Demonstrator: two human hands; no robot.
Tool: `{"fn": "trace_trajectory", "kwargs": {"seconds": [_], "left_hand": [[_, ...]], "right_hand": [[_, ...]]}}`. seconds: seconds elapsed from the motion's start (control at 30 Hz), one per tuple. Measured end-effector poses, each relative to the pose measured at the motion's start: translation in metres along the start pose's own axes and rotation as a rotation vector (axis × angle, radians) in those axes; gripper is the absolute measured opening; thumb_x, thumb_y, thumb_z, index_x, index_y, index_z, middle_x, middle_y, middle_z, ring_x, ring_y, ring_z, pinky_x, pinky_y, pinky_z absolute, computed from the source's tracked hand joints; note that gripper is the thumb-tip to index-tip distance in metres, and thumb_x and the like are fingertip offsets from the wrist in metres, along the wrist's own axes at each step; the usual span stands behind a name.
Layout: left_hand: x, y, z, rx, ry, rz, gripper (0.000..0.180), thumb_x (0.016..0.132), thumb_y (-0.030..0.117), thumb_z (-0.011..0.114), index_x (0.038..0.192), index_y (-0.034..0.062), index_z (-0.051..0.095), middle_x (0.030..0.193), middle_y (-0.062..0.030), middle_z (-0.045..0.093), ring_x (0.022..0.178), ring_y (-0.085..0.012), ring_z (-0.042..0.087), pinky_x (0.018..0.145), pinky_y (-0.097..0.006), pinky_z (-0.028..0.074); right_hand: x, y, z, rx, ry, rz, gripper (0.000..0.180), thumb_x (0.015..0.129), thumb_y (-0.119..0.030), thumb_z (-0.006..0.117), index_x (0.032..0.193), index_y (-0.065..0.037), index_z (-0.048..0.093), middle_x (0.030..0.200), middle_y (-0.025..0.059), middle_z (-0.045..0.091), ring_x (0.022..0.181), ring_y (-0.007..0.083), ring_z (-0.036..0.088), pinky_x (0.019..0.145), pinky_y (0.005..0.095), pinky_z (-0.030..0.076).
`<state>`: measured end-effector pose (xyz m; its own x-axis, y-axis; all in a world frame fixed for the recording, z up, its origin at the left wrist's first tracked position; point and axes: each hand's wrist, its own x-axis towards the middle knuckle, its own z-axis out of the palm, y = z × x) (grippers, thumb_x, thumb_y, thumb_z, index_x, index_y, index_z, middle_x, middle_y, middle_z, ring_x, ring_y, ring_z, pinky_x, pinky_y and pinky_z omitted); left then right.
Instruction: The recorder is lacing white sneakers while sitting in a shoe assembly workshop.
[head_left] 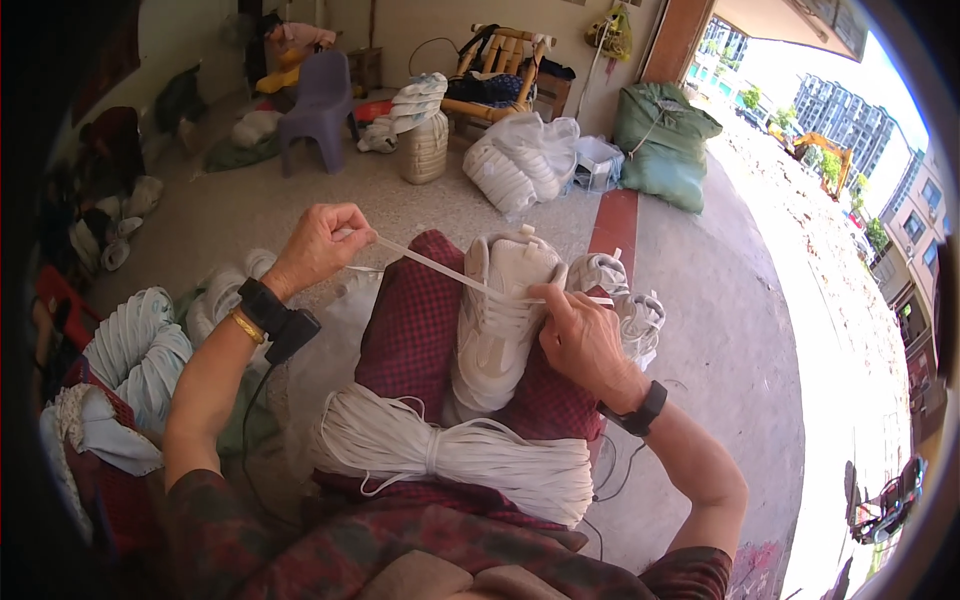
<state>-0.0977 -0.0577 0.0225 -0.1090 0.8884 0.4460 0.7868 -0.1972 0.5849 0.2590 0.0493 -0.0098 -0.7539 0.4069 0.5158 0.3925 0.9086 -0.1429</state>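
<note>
A white sneaker (496,345) rests between my thighs, toe toward me, with flat white laces crossing its front. My left hand (325,240), raised to the upper left of the shoe, is closed on a white shoelace (425,262) that runs taut down to the eyelets. At the shoe's right side my right hand (585,335) pinches the lace near the upper eyelets, its fingertips partly hidden. Across my lap lies a thick bundle of white shoelaces (380,440), tied round its middle.
More white sneakers (640,322) stand beyond my right knee. Stacked pale shoe parts (140,340) lie at the left. Farther off are a purple chair (318,105), a bamboo chair (500,75), clear bags of shoe parts (525,160) and a green sack (662,145). Two people sit at the back left.
</note>
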Motion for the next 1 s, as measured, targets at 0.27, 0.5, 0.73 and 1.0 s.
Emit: {"fn": "trace_trajectory", "kwargs": {"seconds": [0.27, 0.5, 0.73, 1.0], "left_hand": [[-0.005, -0.005, 0.029, 0.033, 0.005, 0.043, 0.016, 0.087, 0.014, 0.069, 0.095, 0.0002, 0.069, 0.087, -0.0093, 0.069, 0.079, -0.0184, 0.066, 0.076, -0.034, 0.054], [0.0, 0.049, 0.077, -0.052, -0.14, 0.32, 0.035, 0.074, -0.004, 0.075, 0.103, 0.002, 0.056, 0.105, -0.0121, 0.058, 0.099, -0.0306, 0.062, 0.088, -0.038, 0.052], [0.003, 0.042, 0.09, -0.013, -0.133, 0.408, 0.035, 0.074, -0.007, 0.073, 0.102, 0.0023, 0.056, 0.104, -0.0124, 0.057, 0.101, -0.0325, 0.061, 0.088, -0.038, 0.051], [0.008, 0.038, 0.093, -0.013, -0.132, 0.47, 0.027, 0.078, -0.007, 0.07, 0.101, 0.0013, 0.059, 0.101, -0.0132, 0.06, 0.097, -0.0336, 0.062, 0.084, -0.04, 0.052]], "right_hand": [[0.008, -0.006, -0.014, 0.192, -0.021, 0.046, 0.028, 0.083, -0.005, 0.064, 0.111, -0.005, 0.06, 0.089, 0.0142, 0.062, 0.079, 0.036, 0.064, 0.067, 0.0441, 0.051], [0.017, -0.005, -0.023, 0.029, 0.054, -0.129, 0.009, 0.088, -0.008, 0.066, 0.093, -0.002, 0.064, 0.102, 0.0103, 0.059, 0.095, 0.032, 0.061, 0.069, 0.0441, 0.052], [0.008, 0.019, -0.033, 0.25, -0.16, 0.111, 0.016, 0.095, -0.016, 0.062, 0.092, 0.0, 0.066, 0.07, 0.0139, 0.062, 0.066, 0.0334, 0.062, 0.064, 0.0416, 0.05], [-0.005, 0.059, -0.039, -0.202, 0.098, 0.13, 0.028, 0.08, -0.002, 0.062, 0.107, -0.002, 0.064, 0.103, 0.0159, 0.062, 0.101, 0.034, 0.057, 0.086, 0.0456, 0.046]]}}
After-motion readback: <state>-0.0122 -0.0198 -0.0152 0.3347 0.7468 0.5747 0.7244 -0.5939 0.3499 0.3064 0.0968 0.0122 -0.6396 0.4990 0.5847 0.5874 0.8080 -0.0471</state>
